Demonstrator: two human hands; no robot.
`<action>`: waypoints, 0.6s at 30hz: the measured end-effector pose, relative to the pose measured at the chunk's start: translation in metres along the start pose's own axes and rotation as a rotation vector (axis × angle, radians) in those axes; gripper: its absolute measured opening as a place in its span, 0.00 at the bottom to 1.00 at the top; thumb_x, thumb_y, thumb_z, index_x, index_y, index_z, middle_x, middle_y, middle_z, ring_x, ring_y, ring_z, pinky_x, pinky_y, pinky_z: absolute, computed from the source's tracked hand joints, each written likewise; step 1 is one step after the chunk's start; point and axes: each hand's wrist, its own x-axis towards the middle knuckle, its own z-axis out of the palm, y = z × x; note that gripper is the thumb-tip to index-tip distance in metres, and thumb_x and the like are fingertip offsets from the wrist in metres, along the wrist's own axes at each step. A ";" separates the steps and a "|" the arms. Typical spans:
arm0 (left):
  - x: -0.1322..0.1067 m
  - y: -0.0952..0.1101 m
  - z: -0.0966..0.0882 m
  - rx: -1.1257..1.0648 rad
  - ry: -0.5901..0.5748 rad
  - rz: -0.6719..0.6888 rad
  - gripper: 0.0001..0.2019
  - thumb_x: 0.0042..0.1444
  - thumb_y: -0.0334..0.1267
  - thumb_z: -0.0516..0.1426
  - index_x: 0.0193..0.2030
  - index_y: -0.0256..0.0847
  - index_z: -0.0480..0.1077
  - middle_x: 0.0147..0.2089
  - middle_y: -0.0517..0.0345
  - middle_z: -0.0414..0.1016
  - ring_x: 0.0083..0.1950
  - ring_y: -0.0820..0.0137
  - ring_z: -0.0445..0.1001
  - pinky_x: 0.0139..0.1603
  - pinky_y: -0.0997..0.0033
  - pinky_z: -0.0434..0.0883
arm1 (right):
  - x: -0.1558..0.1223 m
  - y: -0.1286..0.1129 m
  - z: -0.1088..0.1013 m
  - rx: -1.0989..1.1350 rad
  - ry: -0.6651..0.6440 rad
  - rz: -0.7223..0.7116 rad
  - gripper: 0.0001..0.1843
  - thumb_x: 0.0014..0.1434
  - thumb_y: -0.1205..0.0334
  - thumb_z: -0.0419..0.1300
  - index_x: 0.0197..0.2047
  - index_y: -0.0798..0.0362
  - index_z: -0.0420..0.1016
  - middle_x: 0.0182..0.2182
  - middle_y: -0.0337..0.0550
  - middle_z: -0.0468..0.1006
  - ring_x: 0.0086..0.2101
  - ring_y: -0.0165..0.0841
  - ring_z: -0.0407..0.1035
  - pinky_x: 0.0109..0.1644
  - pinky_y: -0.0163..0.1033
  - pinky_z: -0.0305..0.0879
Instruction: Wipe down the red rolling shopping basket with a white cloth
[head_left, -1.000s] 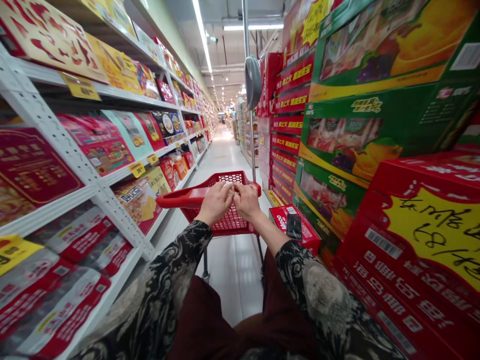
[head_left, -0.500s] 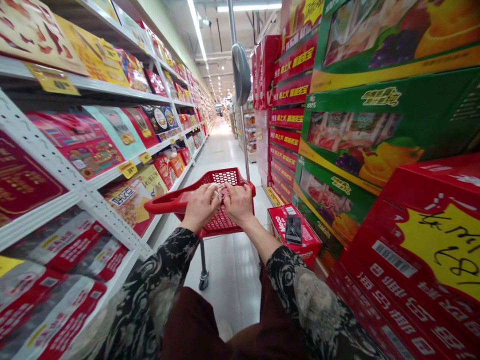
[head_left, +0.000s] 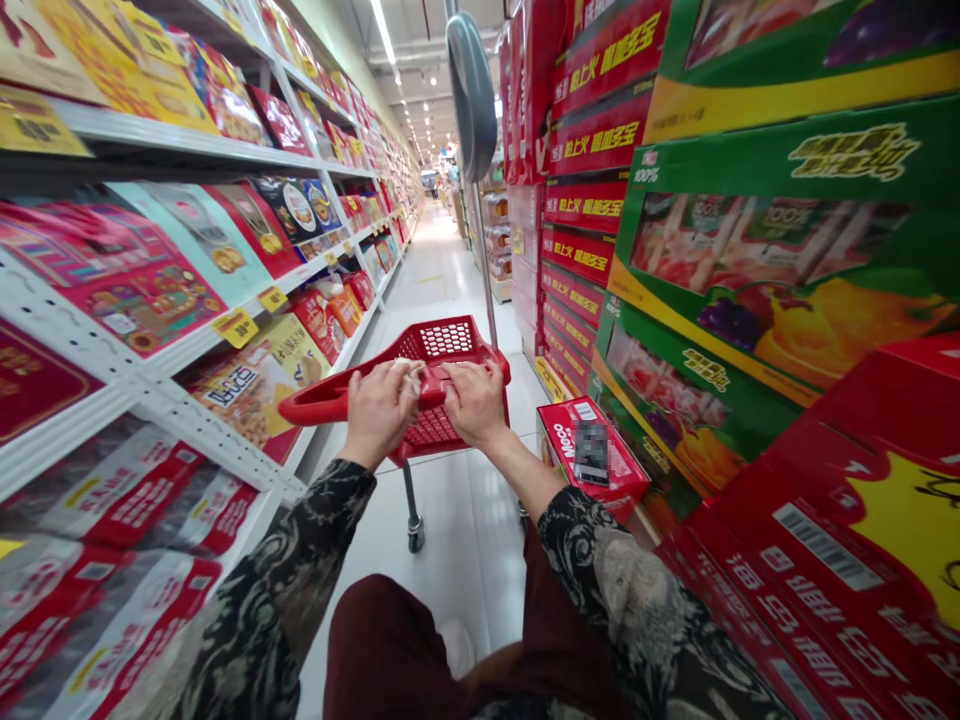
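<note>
A red shopping cart (head_left: pixel 442 428) stands in front of me, its red handle (head_left: pixel 433 392) running across under both hands. My left hand (head_left: pixel 379 410) is closed over the handle's left part, with a crumpled white tissue (head_left: pixel 410 374) showing at its fingers against the bar. To its right, my right hand (head_left: pixel 477 404) is wrapped over the handle, its fingertips pointing inward. A short stretch of red bar shows between the two hands. The undersides of the fingers are hidden.
Shelves of boxed snacks (head_left: pixel 240 380) line the left side. On the right stand stacked green cartons (head_left: pixel 847 250) and red drink cartons (head_left: pixel 592 200). A phone (head_left: pixel 592 452) lies on a red box (head_left: pixel 559 425). A grey pole (head_left: pixel 484 260) rises beside the cart.
My hands were close together at the handle's middle. The left hand has slid left along the bar with the tissue, opening a gap. My right hand stays on the handle.
</note>
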 end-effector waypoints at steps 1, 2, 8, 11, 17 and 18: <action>0.005 0.013 0.004 -0.012 -0.021 0.036 0.17 0.58 0.41 0.45 0.52 0.42 0.64 0.55 0.50 0.69 0.57 0.62 0.64 0.60 0.52 0.52 | 0.001 0.002 0.000 0.000 0.005 -0.002 0.19 0.60 0.64 0.47 0.54 0.53 0.64 0.47 0.44 0.72 0.51 0.35 0.60 0.61 0.48 0.37; 0.009 0.025 0.008 -0.018 -0.034 0.062 0.17 0.58 0.40 0.45 0.53 0.42 0.63 0.56 0.49 0.68 0.58 0.61 0.63 0.61 0.51 0.50 | 0.003 0.004 0.000 -0.003 0.015 0.000 0.19 0.60 0.64 0.46 0.54 0.53 0.63 0.49 0.44 0.71 0.51 0.35 0.60 0.61 0.47 0.38; 0.007 0.021 0.013 -0.035 -0.058 0.126 0.19 0.57 0.41 0.48 0.55 0.46 0.62 0.59 0.51 0.65 0.60 0.60 0.61 0.63 0.47 0.45 | 0.005 0.016 -0.006 -0.080 0.059 0.114 0.19 0.61 0.63 0.46 0.54 0.53 0.63 0.52 0.45 0.68 0.55 0.36 0.55 0.63 0.51 0.35; -0.003 -0.007 0.009 -0.024 -0.016 0.042 0.19 0.57 0.40 0.48 0.55 0.45 0.62 0.59 0.49 0.65 0.60 0.61 0.62 0.62 0.47 0.47 | 0.005 0.023 -0.007 -0.064 -0.011 0.106 0.16 0.60 0.63 0.48 0.49 0.53 0.68 0.49 0.45 0.71 0.55 0.37 0.56 0.63 0.52 0.34; 0.005 -0.001 0.014 -0.026 -0.010 0.030 0.17 0.58 0.40 0.47 0.53 0.44 0.64 0.57 0.49 0.67 0.60 0.61 0.61 0.62 0.50 0.50 | 0.009 0.022 -0.009 -0.021 -0.011 0.130 0.15 0.60 0.63 0.48 0.47 0.52 0.70 0.49 0.44 0.71 0.55 0.38 0.56 0.63 0.53 0.34; 0.010 0.007 0.016 -0.031 -0.023 0.061 0.17 0.58 0.40 0.46 0.53 0.44 0.64 0.57 0.50 0.67 0.60 0.61 0.61 0.62 0.50 0.49 | 0.011 0.020 -0.009 -0.030 0.001 0.144 0.15 0.60 0.63 0.48 0.48 0.53 0.70 0.50 0.45 0.70 0.56 0.38 0.55 0.63 0.54 0.34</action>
